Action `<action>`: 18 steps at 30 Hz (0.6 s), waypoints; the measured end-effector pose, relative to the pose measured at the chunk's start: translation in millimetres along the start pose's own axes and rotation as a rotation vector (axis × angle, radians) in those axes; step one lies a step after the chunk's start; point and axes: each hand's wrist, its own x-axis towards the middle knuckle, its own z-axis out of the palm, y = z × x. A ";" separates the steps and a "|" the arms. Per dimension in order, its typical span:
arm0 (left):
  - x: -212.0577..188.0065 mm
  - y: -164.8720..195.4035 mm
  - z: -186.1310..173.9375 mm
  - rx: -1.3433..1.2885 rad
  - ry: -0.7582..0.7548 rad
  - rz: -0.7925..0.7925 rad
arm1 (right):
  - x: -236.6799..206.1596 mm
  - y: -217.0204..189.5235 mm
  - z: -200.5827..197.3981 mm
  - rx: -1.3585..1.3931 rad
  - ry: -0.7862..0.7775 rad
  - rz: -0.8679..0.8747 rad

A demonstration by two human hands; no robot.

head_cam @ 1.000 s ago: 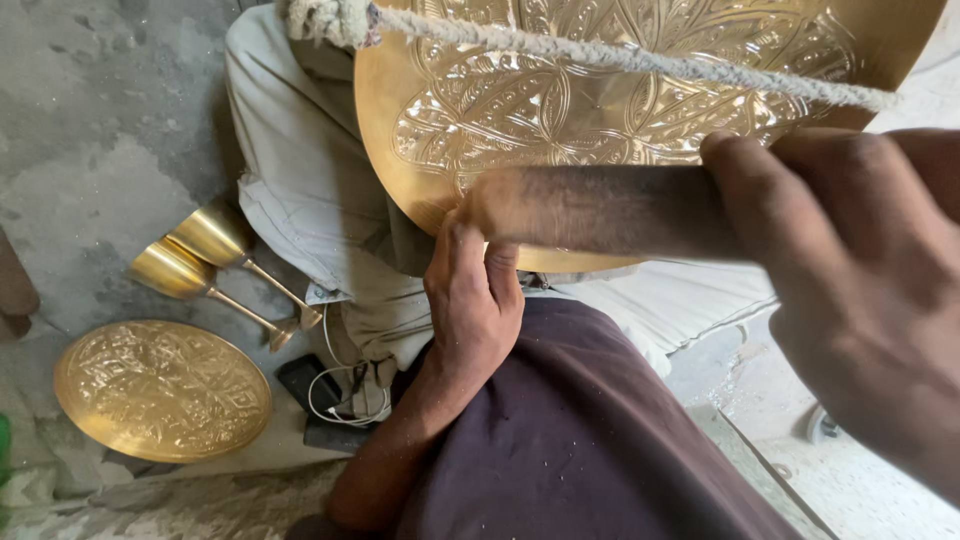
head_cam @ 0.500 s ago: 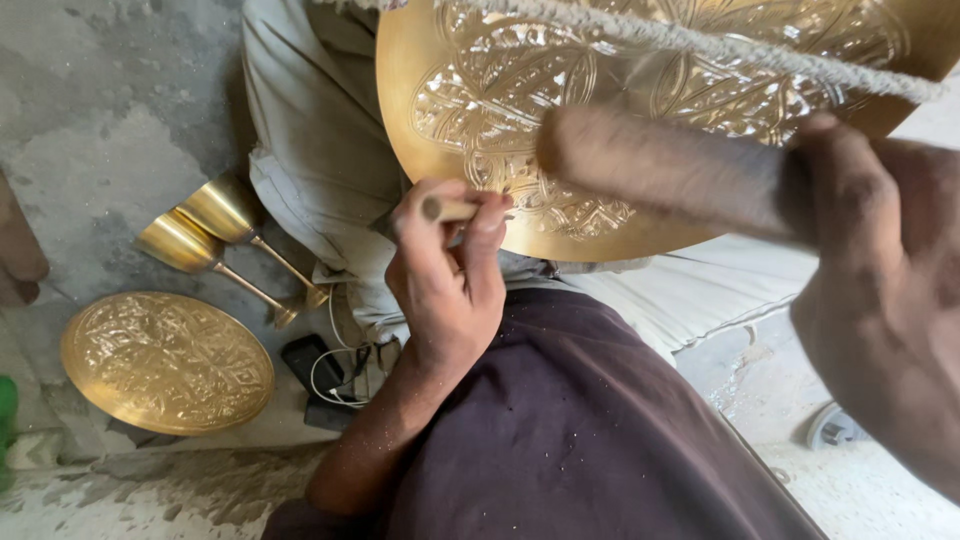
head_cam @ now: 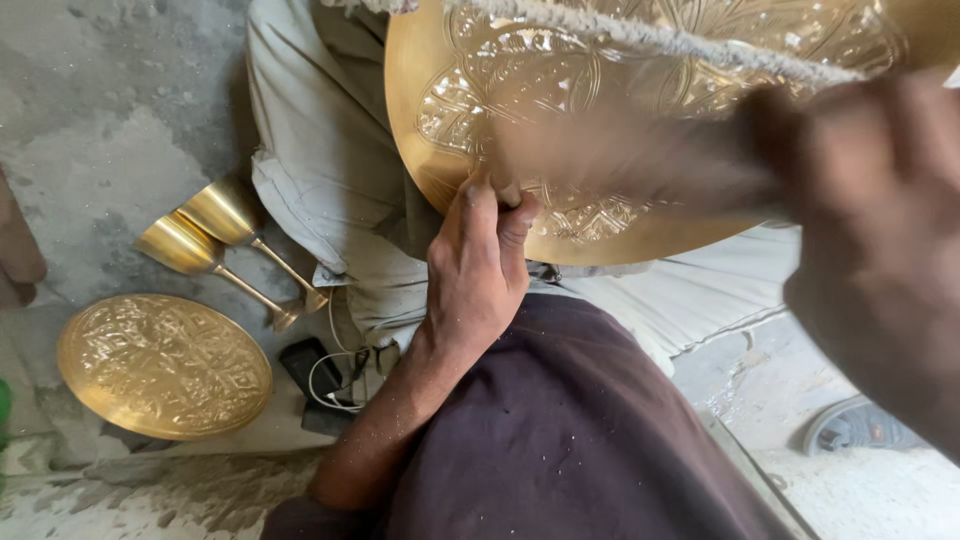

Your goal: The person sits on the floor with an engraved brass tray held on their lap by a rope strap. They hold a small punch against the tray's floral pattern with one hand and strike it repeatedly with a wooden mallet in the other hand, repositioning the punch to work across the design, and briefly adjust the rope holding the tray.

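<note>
Left hand (head_cam: 475, 275) pinching a small tool, likely a punch, against the lower rim of the big brass tray (head_cam: 640, 110), fingertips closed around it; the tool itself almost hidden between thumb and fingers. Right hand (head_cam: 870, 230) clenched on a blurred wooden handle (head_cam: 620, 160), seemingly a mallet, swung across the tray's face. Tray propped on the lap, tilted toward the camera, with a rough cord (head_cam: 650, 40) stretched across its top.

Judged from the surface: floral engraving already covering most of the tray's centre and border, so well along; work now at the lower rim, where a plain smooth band remains outside the pattern. How much of that edge remains cannot be told, the blur hiding part of it.

On the floor (head_cam: 100, 120), at left: a finished engraved plate (head_cam: 165, 365) lying flat near the lower-left corner, two brass goblets (head_cam: 215, 235) on their sides just above it, stems pointing right. A black charger with white cable (head_cam: 325, 375) between plate and knee. A grey sandal (head_cam: 860, 425) toward the lower-right corner.

Bare, stained concrete, dusty, with fine filings on the dark trousers (head_cam: 560, 430). Daylight, floor-level workspace
</note>
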 end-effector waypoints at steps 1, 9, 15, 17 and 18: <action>-0.5 -0.2 -0.1 0.004 0.005 -0.002 | -0.4 3.3 -0.7 -0.074 0.014 -0.086; 0.9 -4.7 -0.5 -0.036 0.023 -0.038 | 4.6 15.2 7.9 0.236 0.060 -0.041; 1.6 -3.9 -1.0 -0.011 0.049 -0.013 | 19.7 -6.9 -19.0 0.074 0.145 -0.075; 2.3 -2.8 -1.1 -0.018 0.048 -0.043 | 25.2 -9.7 -22.7 -0.031 0.106 -0.100; 2.4 -2.2 -1.6 -0.017 0.051 -0.042 | 28.3 -9.6 -21.9 -0.064 0.070 -0.108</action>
